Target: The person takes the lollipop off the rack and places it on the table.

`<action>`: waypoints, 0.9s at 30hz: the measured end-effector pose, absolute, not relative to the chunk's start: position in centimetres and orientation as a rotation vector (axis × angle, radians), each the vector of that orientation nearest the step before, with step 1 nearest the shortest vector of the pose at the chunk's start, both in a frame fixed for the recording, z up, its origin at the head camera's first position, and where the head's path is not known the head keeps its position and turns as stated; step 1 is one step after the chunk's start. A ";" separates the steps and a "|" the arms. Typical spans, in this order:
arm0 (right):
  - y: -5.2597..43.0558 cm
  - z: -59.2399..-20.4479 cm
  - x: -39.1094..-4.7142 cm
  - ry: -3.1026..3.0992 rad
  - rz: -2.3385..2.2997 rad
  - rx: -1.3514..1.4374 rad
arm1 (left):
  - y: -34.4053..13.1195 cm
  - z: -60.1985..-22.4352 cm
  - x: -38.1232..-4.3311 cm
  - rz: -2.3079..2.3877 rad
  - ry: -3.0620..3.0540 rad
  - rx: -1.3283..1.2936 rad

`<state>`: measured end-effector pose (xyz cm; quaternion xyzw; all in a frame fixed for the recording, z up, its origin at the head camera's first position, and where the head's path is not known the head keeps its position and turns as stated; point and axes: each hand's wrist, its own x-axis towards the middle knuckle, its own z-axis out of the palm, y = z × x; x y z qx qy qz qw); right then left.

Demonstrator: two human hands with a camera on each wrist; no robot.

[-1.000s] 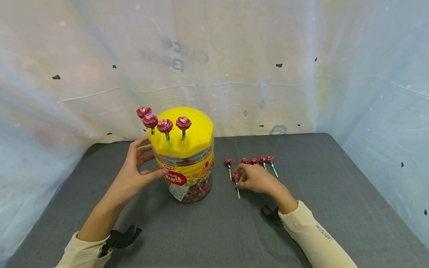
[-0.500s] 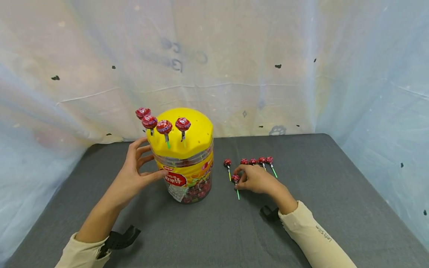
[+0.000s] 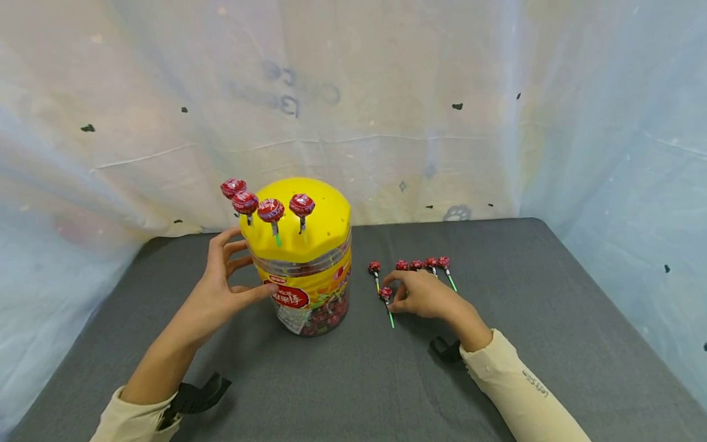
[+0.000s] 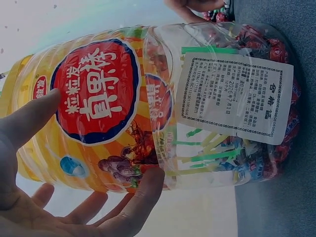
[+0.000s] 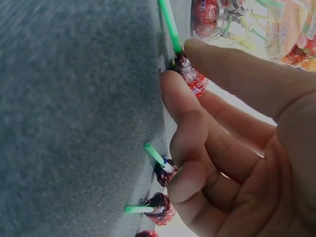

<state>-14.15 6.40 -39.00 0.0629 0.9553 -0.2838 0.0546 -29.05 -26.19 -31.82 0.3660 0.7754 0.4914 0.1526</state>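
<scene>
My left hand [image 3: 218,294] holds a large clear candy jar [image 3: 315,298] by its side, thumb on the red front label [image 4: 98,94] and fingers round the far side. Several red-wrapped lollipops [image 3: 302,205] stick up out of the yellow lid [image 3: 326,215]. Inside the jar, more lollipops with green and yellow sticks show in the left wrist view. To the right of the jar, my right hand [image 3: 422,294] pinches one lollipop [image 3: 385,293] between thumb and index finger at its wrapper neck, low over the cloth; its green stick [image 5: 170,24] points toward me.
A lollipop with a yellow stick [image 3: 375,267] lies just left of my right hand. Behind that hand is a row of several lollipops [image 3: 444,263], partly covered by it. Grey cloth [image 3: 353,393] covers the table, and pale plastic sheeting [image 3: 386,92] hangs at the back and sides.
The pinched lollipop's head has shifted slightly left, so its stick slants more. My left hand keeps its hold on the jar, nearly unmoved.
</scene>
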 end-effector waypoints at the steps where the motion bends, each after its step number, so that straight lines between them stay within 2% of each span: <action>1: 6.4 -39.0 -14.2 2.905 -0.858 0.180 | -26.2 -31.8 -29.0 1.411 2.225 1.050; 27: 6.8 -37.5 -13.4 2.979 -0.833 0.194 | -26.0 -32.6 -30.4 1.536 2.121 1.131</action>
